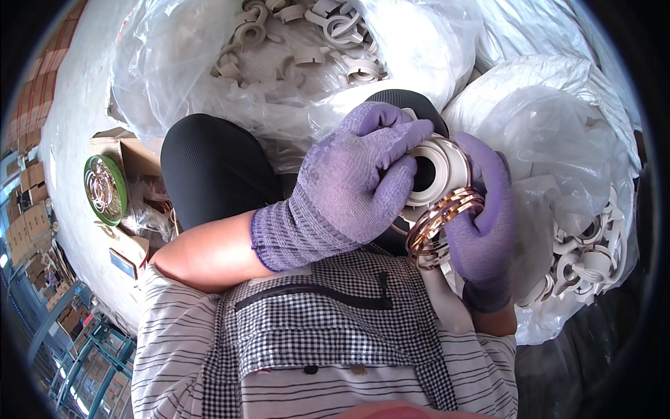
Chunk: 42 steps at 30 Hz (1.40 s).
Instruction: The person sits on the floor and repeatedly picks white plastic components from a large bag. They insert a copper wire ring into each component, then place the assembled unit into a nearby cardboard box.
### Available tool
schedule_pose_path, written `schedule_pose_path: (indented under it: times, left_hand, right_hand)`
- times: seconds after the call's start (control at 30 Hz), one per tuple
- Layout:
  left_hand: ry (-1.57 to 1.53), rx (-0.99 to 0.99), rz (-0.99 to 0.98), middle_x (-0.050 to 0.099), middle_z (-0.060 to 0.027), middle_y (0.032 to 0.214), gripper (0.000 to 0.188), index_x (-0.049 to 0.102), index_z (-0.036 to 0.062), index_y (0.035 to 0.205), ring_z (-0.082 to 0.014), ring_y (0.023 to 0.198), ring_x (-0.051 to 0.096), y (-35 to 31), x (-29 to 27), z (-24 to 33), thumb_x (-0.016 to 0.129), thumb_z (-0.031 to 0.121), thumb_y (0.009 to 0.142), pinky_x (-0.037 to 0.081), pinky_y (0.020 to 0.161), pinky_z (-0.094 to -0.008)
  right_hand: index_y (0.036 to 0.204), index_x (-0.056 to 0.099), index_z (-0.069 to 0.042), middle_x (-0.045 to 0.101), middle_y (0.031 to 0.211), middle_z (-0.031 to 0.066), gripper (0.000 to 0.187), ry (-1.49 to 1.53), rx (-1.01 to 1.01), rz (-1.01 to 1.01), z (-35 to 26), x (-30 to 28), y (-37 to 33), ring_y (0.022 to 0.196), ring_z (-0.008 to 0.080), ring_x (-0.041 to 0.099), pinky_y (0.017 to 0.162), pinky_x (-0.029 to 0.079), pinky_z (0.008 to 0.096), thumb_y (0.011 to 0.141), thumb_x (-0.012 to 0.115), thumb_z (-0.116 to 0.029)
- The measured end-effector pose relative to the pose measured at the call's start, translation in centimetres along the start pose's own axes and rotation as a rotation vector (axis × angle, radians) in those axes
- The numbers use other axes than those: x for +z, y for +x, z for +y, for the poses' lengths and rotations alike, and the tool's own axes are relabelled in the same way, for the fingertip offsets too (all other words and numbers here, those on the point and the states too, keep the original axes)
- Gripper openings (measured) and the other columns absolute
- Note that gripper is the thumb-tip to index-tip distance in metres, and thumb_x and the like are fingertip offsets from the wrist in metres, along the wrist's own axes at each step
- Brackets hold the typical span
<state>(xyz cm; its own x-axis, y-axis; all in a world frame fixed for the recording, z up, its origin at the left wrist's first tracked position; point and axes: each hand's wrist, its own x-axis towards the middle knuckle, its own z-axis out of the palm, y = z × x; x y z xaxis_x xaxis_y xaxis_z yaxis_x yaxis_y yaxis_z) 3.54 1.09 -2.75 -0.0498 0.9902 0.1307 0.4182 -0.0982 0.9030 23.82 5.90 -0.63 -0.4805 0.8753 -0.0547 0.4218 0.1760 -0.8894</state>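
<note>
Both of my hands wear purple knit gloves and meet over my lap around a round white plastic part (452, 162) with a dark central opening. My left hand (352, 178) reaches across from the left, its fingers bent onto the part's upper and left side. Curled along the part's right edge is my right hand (485, 220). Several shiny copper-coloured rings (434, 218) hang in a bunch from its fingers, just below the opening. A pale, handle-like piece (445, 300) extends below the rings; whether it joins the white part is hidden.
A large clear plastic bag (167, 63) ahead contains loose white plastic parts (342, 28). More white parts (593, 262) lie in another bag at right. On the left, a green bowl (123, 183) of metal rings sits by a cardboard box (139, 155). A dark rectangular object (123, 264) lies nearby.
</note>
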Motion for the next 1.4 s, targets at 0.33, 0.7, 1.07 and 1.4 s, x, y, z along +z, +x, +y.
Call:
schedule_pose_path:
  times: [0.33, 0.7, 1.07, 1.4]
  left_hand:
    - [-0.034, 0.081, -0.001, 0.072, -0.0185, 0.113, 0.033, 0.068, 0.0008, 0.125, -0.0309, 0.102, 0.072, 0.3, 0.3, -1.7, 0.062, 0.007, 0.093, 0.057, 0.089, -0.0377]
    - [-0.085, 0.137, 0.017, 0.070, -0.0201, 0.113, 0.027, 0.068, -0.0027, 0.118, -0.0334, 0.103, 0.071, 0.4, 0.4, -2.6, 0.062, 0.010, 0.094, 0.056, 0.091, -0.0388]
    - [-0.189, 0.107, -0.115, 0.068, -0.0208, 0.118, 0.033, 0.067, -0.0028, 0.126, -0.0291, 0.104, 0.070, 0.9, -0.6, -3.5, 0.061, 0.006, 0.094, 0.056, 0.090, -0.0362]
    - [-0.246, 0.173, -0.274, 0.058, -0.0217, 0.134, 0.077, 0.056, -0.0004, 0.142, -0.0334, 0.125, 0.059, 0.9, -1.5, -4.1, 0.086, 0.031, 0.078, 0.049, 0.104, -0.0423]
  right_hand:
    - [0.135, 0.057, 0.008, 0.064, 0.116, 0.0214, 0.056, -0.131, -0.043, 0.031, 0.1, -0.4, -0.3, 0.099, 0.0304, 0.067, 0.091, 0.054, 0.0375, 0.079, 0.058, 0.006]
    - [0.136, 0.056, 0.007, 0.066, 0.124, 0.0208, 0.051, -0.248, -0.120, -0.008, 1.4, -0.1, -0.4, 0.108, 0.0355, 0.065, 0.107, 0.043, 0.0456, 0.088, 0.064, -0.005]
    - [0.139, 0.055, 0.010, 0.065, 0.130, 0.0198, 0.052, 0.041, -0.105, -0.084, 4.0, -1.4, -0.6, 0.117, 0.0335, 0.060, 0.102, 0.046, 0.0421, 0.092, 0.067, -0.008]
    - [0.145, 0.049, 0.006, 0.059, 0.141, 0.0178, 0.088, -0.071, -0.160, -0.328, 6.6, -2.8, 0.2, 0.126, 0.0295, 0.059, 0.110, 0.044, 0.0399, 0.074, 0.091, -0.025]
